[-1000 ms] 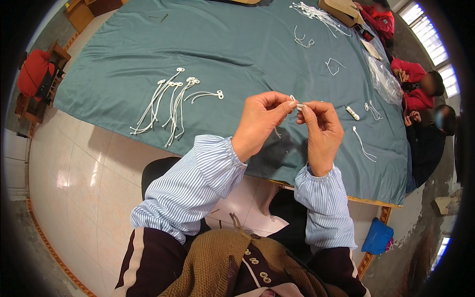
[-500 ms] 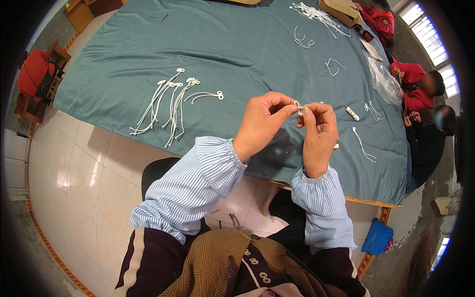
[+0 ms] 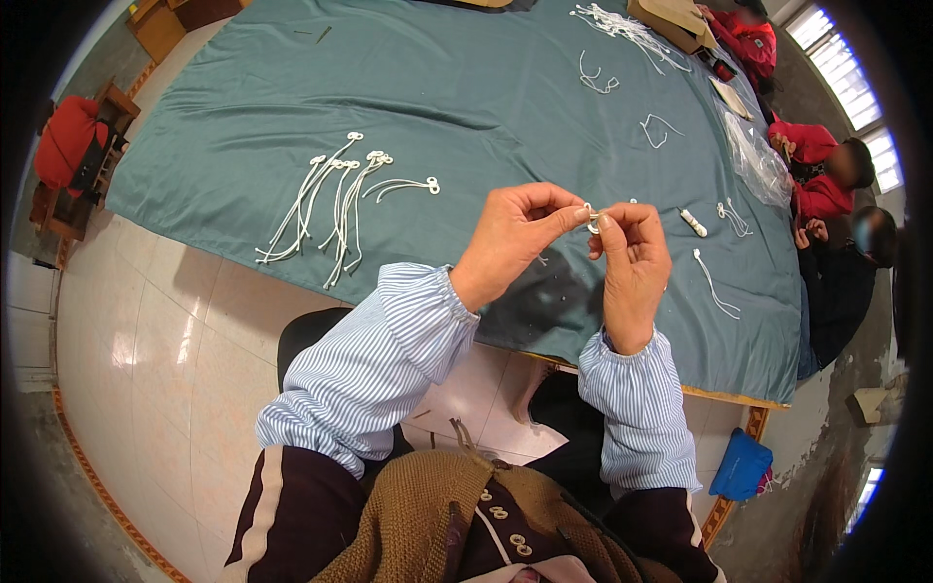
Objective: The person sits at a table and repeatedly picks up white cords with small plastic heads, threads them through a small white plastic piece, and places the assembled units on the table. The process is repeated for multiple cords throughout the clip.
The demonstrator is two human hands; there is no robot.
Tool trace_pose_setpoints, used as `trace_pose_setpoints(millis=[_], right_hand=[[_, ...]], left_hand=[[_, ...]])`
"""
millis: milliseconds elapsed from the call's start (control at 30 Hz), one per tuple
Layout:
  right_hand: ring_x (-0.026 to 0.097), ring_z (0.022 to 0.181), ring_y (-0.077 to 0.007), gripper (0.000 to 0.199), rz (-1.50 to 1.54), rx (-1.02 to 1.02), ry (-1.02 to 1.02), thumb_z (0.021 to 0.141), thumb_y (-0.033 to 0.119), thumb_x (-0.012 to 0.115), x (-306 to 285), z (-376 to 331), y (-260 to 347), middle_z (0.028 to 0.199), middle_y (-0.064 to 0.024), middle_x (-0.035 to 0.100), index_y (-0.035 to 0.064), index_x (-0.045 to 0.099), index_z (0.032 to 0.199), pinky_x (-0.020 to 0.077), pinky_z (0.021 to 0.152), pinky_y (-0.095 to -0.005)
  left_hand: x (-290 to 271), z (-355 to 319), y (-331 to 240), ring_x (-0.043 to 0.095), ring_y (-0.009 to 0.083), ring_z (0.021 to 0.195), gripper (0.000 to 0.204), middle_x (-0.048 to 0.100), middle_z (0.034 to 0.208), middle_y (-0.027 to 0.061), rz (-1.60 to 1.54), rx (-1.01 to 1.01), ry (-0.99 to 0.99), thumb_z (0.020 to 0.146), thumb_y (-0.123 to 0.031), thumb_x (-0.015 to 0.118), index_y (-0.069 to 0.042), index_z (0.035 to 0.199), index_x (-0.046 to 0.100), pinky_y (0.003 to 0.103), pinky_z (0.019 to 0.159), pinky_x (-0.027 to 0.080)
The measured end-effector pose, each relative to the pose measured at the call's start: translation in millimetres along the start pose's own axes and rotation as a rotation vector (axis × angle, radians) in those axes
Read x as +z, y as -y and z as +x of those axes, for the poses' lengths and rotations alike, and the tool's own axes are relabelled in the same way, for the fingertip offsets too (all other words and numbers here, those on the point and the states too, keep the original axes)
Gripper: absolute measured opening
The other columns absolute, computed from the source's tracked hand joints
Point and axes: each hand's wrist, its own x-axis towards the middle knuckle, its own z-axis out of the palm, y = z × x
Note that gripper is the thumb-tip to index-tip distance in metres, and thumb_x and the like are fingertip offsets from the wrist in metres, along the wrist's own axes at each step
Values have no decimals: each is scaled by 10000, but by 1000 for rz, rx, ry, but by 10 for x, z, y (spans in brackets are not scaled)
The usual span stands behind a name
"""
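Observation:
Between my two hands, over the near edge of the cloth, is a white cord bent into small loops. My left hand pinches it from the left between thumb and fingertips. From the right, my right hand grips it with thumb and forefinger. The fingers hide much of the cord. To the left lies a group of knotted white cords, each with a looped knot at its upper end. One separate knotted cord lies nearer my left hand.
A green cloth covers the table. On the right lie a wound white cord bundle, a loose cord and a clear plastic bag. A pile of cords sits beside a cardboard box. People sit along the right side.
My right hand has shifted slightly right and down, and the cord's loops between the fingertips look smaller. The cords on the table have not moved.

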Motion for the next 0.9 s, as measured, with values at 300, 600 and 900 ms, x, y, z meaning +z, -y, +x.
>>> trace_pose_setpoints(millis=[300,600,900], right_hand=[[562,718,-83,105,91,86,9,967,117,611,-46,-5,-57,868,-33,605,18,578,986,470,631,-226],[608,865,-173,223,-425,-463,109,836,-37,675,-152,43,50,979,-71,646,17,650,1051,499,729,-280],[614,845,-246,270,-675,-838,152,710,-39,767,-181,118,83,922,-63,661,26,698,963,488,691,-321]], left_hand=[[-77,22,-16,471,32,650,186,632,764,-24,45,2,61,891,-182,731,-10,963,718,203,573,353],[-139,11,-60,441,71,600,151,535,693,-10,-362,-319,80,877,-138,713,-13,821,650,228,537,336],[-150,7,-46,439,71,602,137,530,689,-9,-396,-379,116,882,-124,700,-19,810,648,232,536,339]])
